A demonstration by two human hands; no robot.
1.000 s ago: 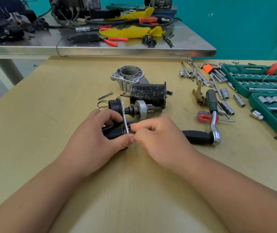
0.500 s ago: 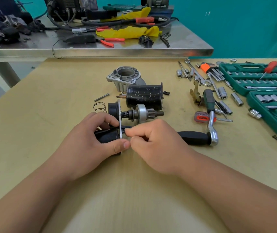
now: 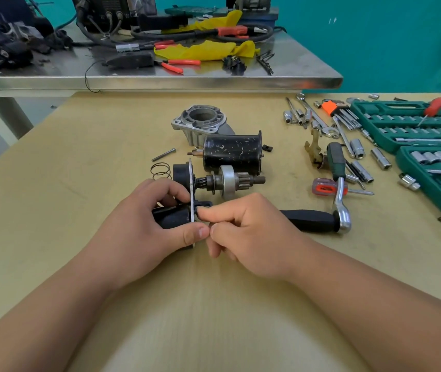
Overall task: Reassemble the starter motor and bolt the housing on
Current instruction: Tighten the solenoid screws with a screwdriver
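Observation:
My left hand (image 3: 136,232) grips the black solenoid (image 3: 172,217) of the starter assembly on the wooden table, thumb at the lower edge of its thin metal plate (image 3: 192,200). My right hand (image 3: 246,232) pinches a small part at the plate's right face, beside the black plunger tip (image 3: 205,204). The pinion drive (image 3: 228,181) sticks out to the right just behind my fingers. Behind it lie the black motor body (image 3: 231,153) and the grey aluminium housing (image 3: 200,123). A coil spring (image 3: 160,171) and a long bolt (image 3: 163,154) lie to the left.
A ratchet (image 3: 318,220) with a black handle lies right of my right hand. A red screwdriver (image 3: 326,188), loose sockets (image 3: 358,149) and green socket cases (image 3: 412,124) fill the right side. A cluttered steel bench (image 3: 160,81) stands behind the table.
Both hands have stayed on the assembly, and my right fingers have shifted slightly at the plate. The view has dipped a little.

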